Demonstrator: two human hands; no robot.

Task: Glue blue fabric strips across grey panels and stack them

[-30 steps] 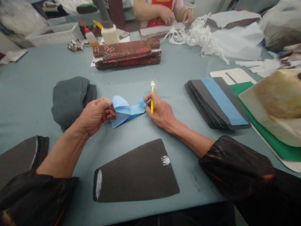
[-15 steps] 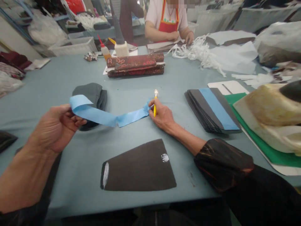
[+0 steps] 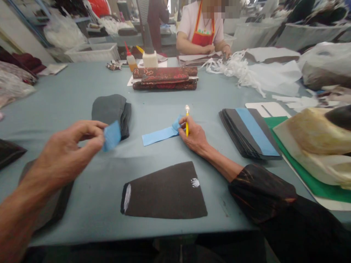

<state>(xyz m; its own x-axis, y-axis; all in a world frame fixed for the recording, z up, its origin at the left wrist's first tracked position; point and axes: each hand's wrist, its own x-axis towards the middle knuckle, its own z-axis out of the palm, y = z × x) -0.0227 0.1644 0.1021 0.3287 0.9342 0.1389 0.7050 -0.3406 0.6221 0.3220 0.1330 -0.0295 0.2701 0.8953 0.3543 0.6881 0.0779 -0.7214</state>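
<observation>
My left hand (image 3: 78, 146) pinches a blue ribbon strip (image 3: 112, 136), its far part out of sight, beside a pile of dark grey cut pieces (image 3: 109, 109). My right hand (image 3: 194, 134) is closed round a thin yellow-handled brush (image 3: 187, 124) with a whitish tip pointing up. Those fingers also touch the crumpled end of another blue ribbon (image 3: 159, 136) lying flat on the table. Nearest me lies a dark tapered panel (image 3: 164, 193), with a white smear along its narrow left end and a white patch near its right edge.
Right of my hand is a stack of dark panels (image 3: 230, 128), the top one with a blue stripe. Beyond sit red patterned rolls (image 3: 164, 78), a glue bottle (image 3: 131, 61) and a white container (image 3: 150, 59). A yellowed bag (image 3: 312, 138) lies at right; a co-worker (image 3: 201, 33) sits opposite.
The blue ribbon stretched between my hands is now in two separate parts, one in my left hand, one on the table. My left hand has turned over. The view has shifted slightly.
</observation>
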